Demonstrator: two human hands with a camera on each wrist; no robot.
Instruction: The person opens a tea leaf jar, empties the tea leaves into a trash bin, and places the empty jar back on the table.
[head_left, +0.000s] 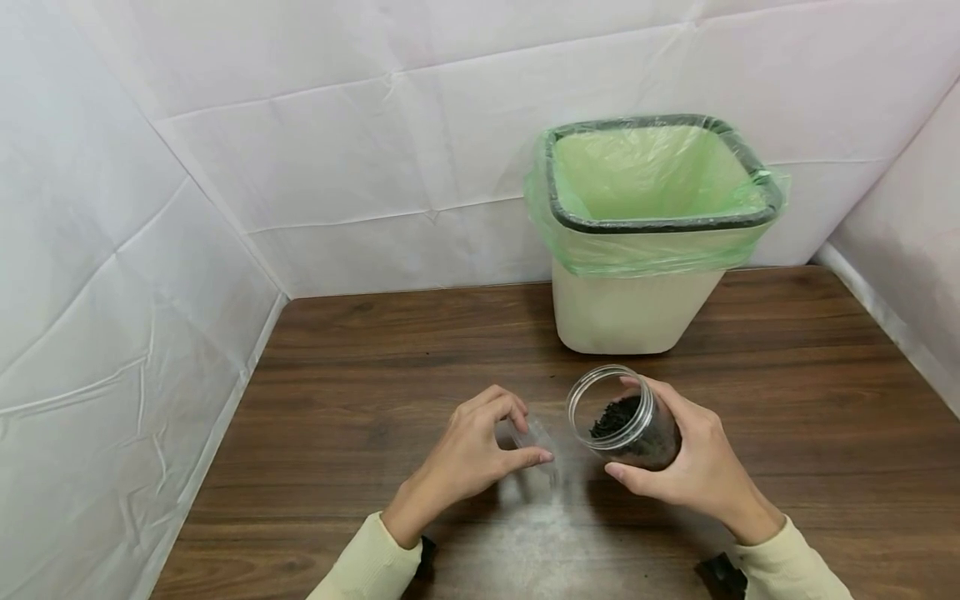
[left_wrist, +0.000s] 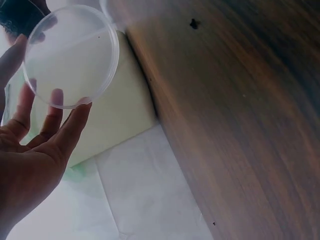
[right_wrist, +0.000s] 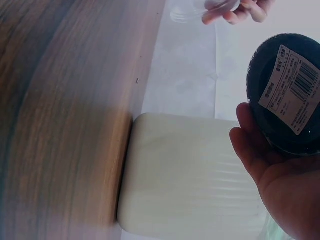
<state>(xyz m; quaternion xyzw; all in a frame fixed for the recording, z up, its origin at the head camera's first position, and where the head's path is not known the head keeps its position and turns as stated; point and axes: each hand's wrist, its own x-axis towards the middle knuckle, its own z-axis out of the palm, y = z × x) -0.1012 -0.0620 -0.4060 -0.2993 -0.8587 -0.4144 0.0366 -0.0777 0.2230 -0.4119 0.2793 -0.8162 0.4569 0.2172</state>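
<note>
Shows creased white sheeting (head_left: pixel 322 158) on three sides | spans dark-brown wood-grain tabletop (head_left: pixel 352 358) below | catches pale glare (head_left: pixel 536 546)

lid (left_wrist: pixel 72 57): clear | jar (head_left: pixel 651 448): clear | filling (head_left: pixel 617 416): black | bin (head_left: pixel 621 315): cream | liner (head_left: pixel 645 171): translucent green | tabletop (head_left: pixel 375 354): brown, dark-streaked

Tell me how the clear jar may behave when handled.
The jar would probably roll if laid down, given its round wall. Its smooth, shiny surface may be slippery. Tilted with its mouth open, it could spill the dark bits inside.
</note>
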